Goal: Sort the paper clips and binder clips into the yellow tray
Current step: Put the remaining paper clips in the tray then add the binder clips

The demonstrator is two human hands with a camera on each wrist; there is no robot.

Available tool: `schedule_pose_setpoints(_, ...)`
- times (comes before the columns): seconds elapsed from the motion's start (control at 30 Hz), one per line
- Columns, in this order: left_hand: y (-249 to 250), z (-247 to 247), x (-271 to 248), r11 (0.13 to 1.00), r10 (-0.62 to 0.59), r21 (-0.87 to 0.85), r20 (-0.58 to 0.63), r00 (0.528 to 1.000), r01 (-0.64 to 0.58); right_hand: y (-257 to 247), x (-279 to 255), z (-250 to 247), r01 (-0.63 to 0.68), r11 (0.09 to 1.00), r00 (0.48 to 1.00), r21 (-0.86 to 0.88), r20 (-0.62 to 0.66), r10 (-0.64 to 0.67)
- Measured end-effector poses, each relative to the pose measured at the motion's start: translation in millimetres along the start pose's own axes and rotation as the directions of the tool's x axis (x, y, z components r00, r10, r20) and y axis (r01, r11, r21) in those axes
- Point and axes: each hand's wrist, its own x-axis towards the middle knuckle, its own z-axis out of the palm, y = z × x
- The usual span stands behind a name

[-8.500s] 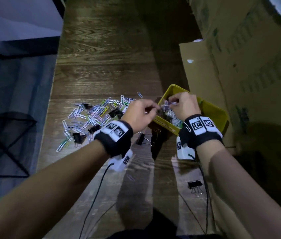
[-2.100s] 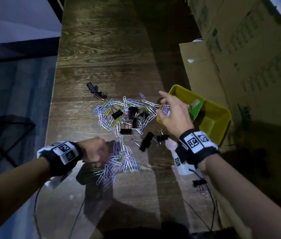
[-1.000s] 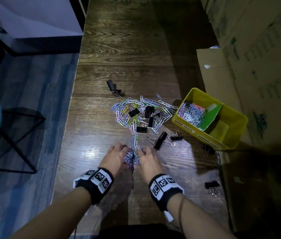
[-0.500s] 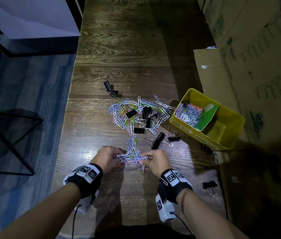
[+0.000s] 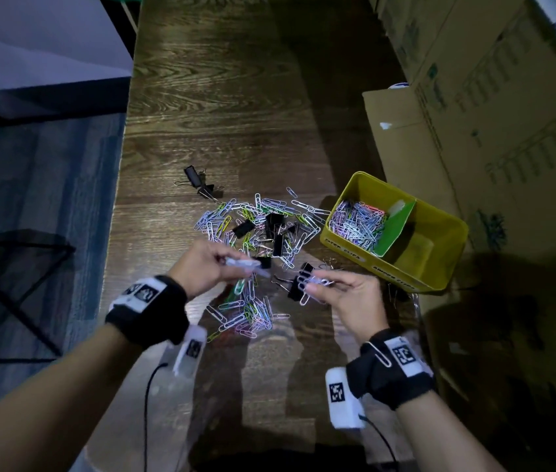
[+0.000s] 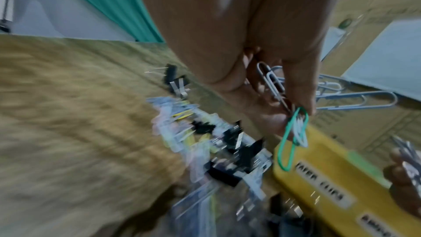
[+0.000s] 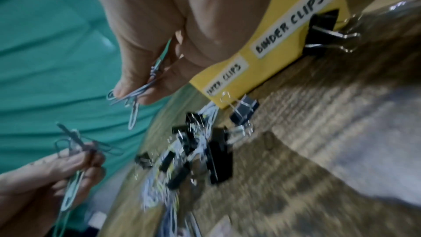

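My left hand (image 5: 235, 264) pinches a small bunch of paper clips (image 6: 289, 143), a green one dangling lowest. My right hand (image 5: 314, 284) pinches another bunch of paper clips (image 7: 136, 93). Both hands hover just above the wooden table, over a near heap of coloured paper clips (image 5: 246, 308). Farther off lies a mixed heap (image 5: 263, 226) of paper clips and black binder clips. The yellow tray (image 5: 440, 270) stands to the right, split by a green divider (image 5: 396, 226). Its left compartment holds paper clips (image 5: 358, 223); the right one looks bare. Labels on its front wall (image 7: 273, 51) read PAPER CLIPS and BINDER CLIPS.
Two black binder clips (image 5: 198, 182) lie apart at the far left of the heap, one (image 5: 298, 281) sits under my right fingers, another (image 7: 323, 26) leans by the tray's front. Cardboard boxes (image 5: 474, 131) wall the right side. The table's left edge (image 5: 120, 199) drops to the floor.
Half a second ago both hands were down together on the near heap; now they are raised and apart, each holding a bunch of paper clips. The view is blurred by motion.
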Motion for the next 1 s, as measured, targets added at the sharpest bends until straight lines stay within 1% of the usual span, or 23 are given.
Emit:
schedule_pose_setpoints(0.1,54,20,22,0.991,0.134,0.001,0.055,0.989,-0.134,-25,-4,-19,0.11,0.993,0.992,0.042,-0.075,-0.106)
schedule_pose_setpoints(0.17,86,38,41,0.981,0.191,0.021,0.082,0.978,-0.193,-36,-2,-31,0.166,0.982,0.98,0.091,-0.126,-0.154)
schedule_pose_setpoints(0.23,106,58,62,0.976,0.211,0.028,0.108,0.971,-0.215,-47,1,-43,0.191,0.967,0.97,0.166,-0.18,-0.161)
schedule_pose_setpoints(0.3,115,80,84,0.975,0.207,0.066,0.089,0.974,-0.213,-57,7,-53,0.216,0.96,0.957,0.181,-0.232,-0.171)
schedule_pose_setpoints(0.33,116,91,94,0.975,0.196,0.092,0.058,0.979,-0.2,-62,11,-58,0.23,0.958,0.95,0.174,-0.255,-0.182)
schedule_pose_setpoints(0.4,116,112,108,0.97,0.179,0.164,0.002,0.984,-0.177,-69,22,-65,0.243,0.961,0.936,0.129,-0.291,-0.198)
schedule_pose_setpoints(0.43,115,121,114,0.961,0.177,0.213,0.001,0.984,-0.173,-73,28,-67,0.243,0.965,0.932,0.102,-0.3,-0.203)
schedule_pose_setpoints(0.57,110,134,117,0.89,0.122,0.429,0.097,0.988,-0.152,-86,59,-71,0.188,0.982,0.94,-0.023,-0.287,-0.186)
schedule_pose_setpoints(0.63,107,132,114,0.886,0.12,0.438,0.102,0.988,-0.153,-88,77,-70,0.142,0.978,0.944,-0.153,-0.275,-0.18)
schedule_pose_setpoints(0.67,105,129,110,0.901,0.137,0.403,0.086,0.987,-0.16,-89,86,-69,0.125,0.965,0.945,-0.232,-0.268,-0.187)
schedule_pose_setpoints(0.73,101,119,100,0.947,0.18,0.263,0.031,0.983,-0.181,-90,101,-65,0.11,0.908,0.954,-0.405,-0.214,-0.212)
schedule_pose_setpoints(0.77,98,113,93,0.967,0.182,0.179,0.01,0.983,-0.181,-91,106,-63,0.11,0.856,0.962,-0.505,-0.162,-0.219)
schedule_pose_setpoints(0.8,95,105,86,0.981,0.169,0.092,-0.002,0.986,-0.169,-90,111,-60,0.111,0.788,0.97,-0.605,-0.107,-0.219)
schedule_pose_setpoints(0.87,83,88,70,0.995,0.095,-0.038,-0.004,0.995,-0.095,-88,117,-53,0.118,0.657,0.978,-0.745,-0.026,-0.205)
schedule_pose_setpoints(0.93,59,69,55,0.998,0.007,-0.07,0.032,0.999,-0.005,-85,121,-47,0.107,0.56,0.988,-0.822,0.023,-0.154)
schedule_pose_setpoints(0.97,42,56,48,0.999,-0.035,-0.039,0.063,0.997,0.037,-83,121,-45,0.105,0.513,0.991,-0.852,0.048,-0.122)
schedule_pose_setpoints(1.0,27,45,39,0.998,-0.06,0.038,0.105,0.993,0.056,-80,121,-44,0.108,0.472,0.993,-0.875,0.07,-0.097)
